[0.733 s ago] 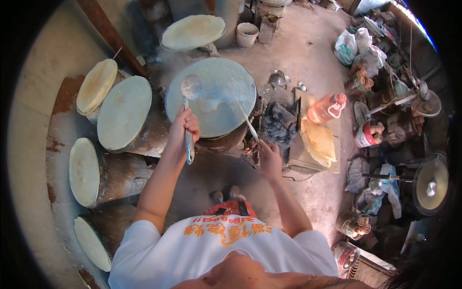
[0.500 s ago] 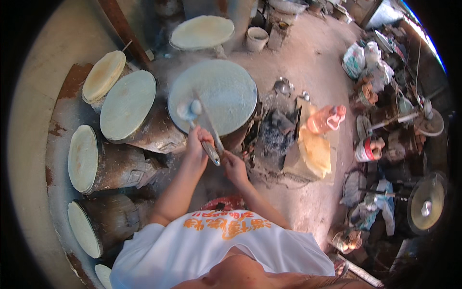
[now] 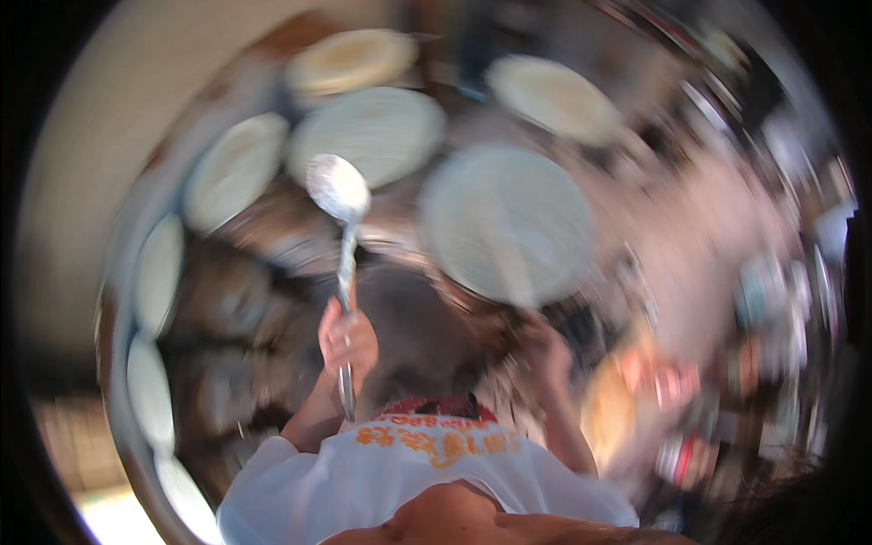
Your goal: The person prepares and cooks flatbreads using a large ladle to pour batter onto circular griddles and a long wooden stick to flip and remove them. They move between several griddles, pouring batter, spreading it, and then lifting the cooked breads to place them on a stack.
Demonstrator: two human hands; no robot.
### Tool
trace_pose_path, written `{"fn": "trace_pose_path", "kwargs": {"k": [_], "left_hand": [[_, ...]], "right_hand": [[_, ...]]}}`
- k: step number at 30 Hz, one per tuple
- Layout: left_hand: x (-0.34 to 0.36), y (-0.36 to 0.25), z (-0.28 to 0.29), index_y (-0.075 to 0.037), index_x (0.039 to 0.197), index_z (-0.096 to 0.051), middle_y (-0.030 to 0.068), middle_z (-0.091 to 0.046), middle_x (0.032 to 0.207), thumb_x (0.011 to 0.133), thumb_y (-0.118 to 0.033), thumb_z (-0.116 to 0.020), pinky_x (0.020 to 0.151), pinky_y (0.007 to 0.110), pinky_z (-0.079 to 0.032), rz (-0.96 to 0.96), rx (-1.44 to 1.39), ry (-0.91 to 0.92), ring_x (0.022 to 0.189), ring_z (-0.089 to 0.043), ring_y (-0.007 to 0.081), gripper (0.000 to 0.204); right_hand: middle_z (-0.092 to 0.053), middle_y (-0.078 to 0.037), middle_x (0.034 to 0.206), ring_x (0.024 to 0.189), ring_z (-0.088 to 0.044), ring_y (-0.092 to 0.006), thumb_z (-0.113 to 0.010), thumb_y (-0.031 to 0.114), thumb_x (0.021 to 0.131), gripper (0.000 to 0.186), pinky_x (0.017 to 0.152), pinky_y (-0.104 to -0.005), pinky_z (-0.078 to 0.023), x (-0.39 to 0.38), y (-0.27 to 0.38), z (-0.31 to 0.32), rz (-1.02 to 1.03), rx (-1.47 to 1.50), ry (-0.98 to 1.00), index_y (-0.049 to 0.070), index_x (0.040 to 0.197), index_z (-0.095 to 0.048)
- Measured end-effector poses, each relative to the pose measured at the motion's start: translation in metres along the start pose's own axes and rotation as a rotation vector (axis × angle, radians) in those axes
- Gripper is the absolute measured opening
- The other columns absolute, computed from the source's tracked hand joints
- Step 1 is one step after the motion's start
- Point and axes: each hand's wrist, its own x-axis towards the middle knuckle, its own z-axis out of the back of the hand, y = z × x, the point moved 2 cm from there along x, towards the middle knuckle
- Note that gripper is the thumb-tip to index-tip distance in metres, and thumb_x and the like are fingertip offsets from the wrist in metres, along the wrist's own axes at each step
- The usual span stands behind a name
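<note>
My left hand (image 3: 348, 341) is closed around the handle of a metal ladle (image 3: 338, 189), raised with its bowl up. White batter coats the bowl. My right hand (image 3: 545, 350), smeared by motion, grips a long flat scraper (image 3: 511, 263). That scraper reaches over the round griddle (image 3: 495, 204) in front of me, whose top bears a pale, thin layer. To the left of it, apart from the ladle, is another griddle with a pale sheet of batter (image 3: 386, 132).
More round griddles with pale tops curve down the left side, one of them a tilted griddle (image 3: 238, 173). At the back stand a stacked pale disc (image 3: 352, 59) and another round top (image 3: 554, 98). Blurred clutter lies right, with a pinkish jug (image 3: 670, 381).
My view has swung left, so the griddles appear further right. My left hand has lifted the ladle off the front griddle and moved apart from my right hand, which still holds the scraper.
</note>
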Motion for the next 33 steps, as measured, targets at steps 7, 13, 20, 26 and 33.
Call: {"fn": "trace_pose_path", "kwargs": {"k": [7, 13, 20, 26, 33], "left_hand": [[-0.303, 0.006, -0.166, -0.003, 0.084, -0.054, -0.0043, -0.033, 0.052, 0.098, -0.031, -0.039, 0.029, 0.023, -0.034, -0.971, 0.791, 0.443, 0.035, -0.031, 0.0067, 0.034], [-0.536, 0.064, -0.146, -0.007, 0.081, -0.047, 0.0012, -0.04, 0.065, 0.095, -0.023, -0.043, 0.037, 0.025, -0.036, -2.496, 0.604, -0.068, 0.047, -0.038, 0.0114, 0.022], [-0.568, -0.037, -0.115, -0.007, 0.094, -0.048, 0.0058, -0.042, 0.083, 0.093, -0.024, -0.045, 0.05, 0.029, -0.04, -2.678, 0.234, -0.794, 0.065, -0.043, 0.0162, 0.017], [-0.546, -0.18, -0.132, -0.007, 0.106, -0.05, 0.0098, -0.044, 0.098, 0.092, -0.024, -0.047, 0.061, 0.032, -0.044, -2.585, 0.21, -1.311, 0.079, -0.046, 0.0203, 0.022], [-0.457, -0.363, -0.222, -0.008, 0.119, -0.051, 0.0145, -0.047, 0.117, 0.09, -0.024, -0.049, 0.074, 0.035, -0.048, -2.499, 0.326, -1.724, 0.096, -0.051, 0.0252, 0.033]], "right_hand": [[-0.065, -0.012, 0.094, 0.077, -0.064, -0.0262, -0.07, 0.023, 0.08, 0.036, 0.069, -0.0334, -0.051, 0.032, 0.169, -0.165, 0.888, 0.205, 0.63, 0.016, 0.115, -0.064], [-0.067, -0.014, 0.1, 0.084, -0.066, -0.0221, -0.068, 0.019, 0.081, 0.037, 0.074, -0.0315, -0.051, -0.044, 0.344, -0.312, 1.1, 0.407, 1.016, 0.006, 0.116, -0.061], [-0.067, -0.013, 0.078, 0.067, -0.065, -0.0204, -0.073, 0.025, 0.075, 0.032, 0.063, -0.0317, -0.05, 0.07, 0.411, -0.356, 0.826, 0.165, 0.755, 0.005, 0.1, -0.068], [-0.062, -0.015, 0.075, 0.074, -0.062, -0.0326, -0.077, 0.022, 0.067, 0.028, 0.066, -0.0412, -0.048, 0.335, 0.543, -0.313, 0.789, -0.003, 0.112, 0.003, 0.075, -0.058], [-0.06, -0.017, 0.085, 0.085, -0.059, -0.0393, -0.072, 0.019, 0.071, 0.03, 0.073, -0.0469, -0.048, 0.575, 0.612, -0.375, 0.885, -0.176, -0.162, 0.002, 0.087, -0.055]]}}
